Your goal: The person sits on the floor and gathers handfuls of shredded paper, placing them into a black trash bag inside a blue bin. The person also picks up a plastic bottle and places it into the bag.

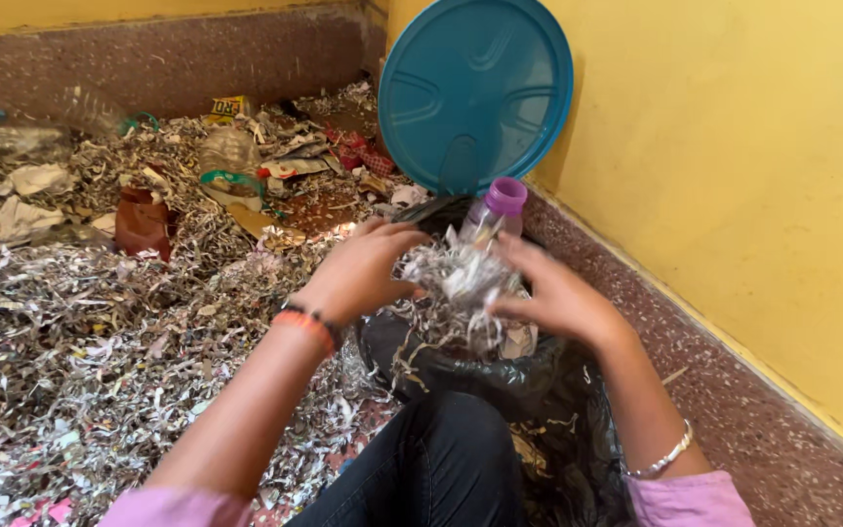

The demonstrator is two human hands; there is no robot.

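My left hand (pixel 358 271) has its fingers curled onto the left side of a loose clump of grey-white shredded paper (pixel 456 283), and my right hand (pixel 553 293) presses its fingers into the clump from the right, so both hands are grasping the same wad between them. The clump sits directly above the open mouth of a black plastic bin bag (pixel 500 376), with some strands hanging down over the bag's rim. A clear plastic bottle with a purple cap (pixel 498 210) stands tilted just behind the clump, touching it, at the far edge of the bag. I cannot tell whether either hand touches the bottle.

On my left wrist I wear an orange and black band (pixel 309 324); on my right wrist, a thin silver bracelet (pixel 665 457). My dark-trousered knee (pixel 441 459) rests against the near side of the bag.

Behind the bottle, a round teal plastic lid (pixel 475 93) leans against the yellow wall (pixel 753 195) near the far corner of the speckled stone floor (pixel 743 410). Left of the bag, the floor is covered by a wide heap of shredded paper (pixel 80 351), with crushed clear plastic bottles (pixel 226 156), crumpled wrappers and a brown pouch (pixel 141 224) towards the far wall.
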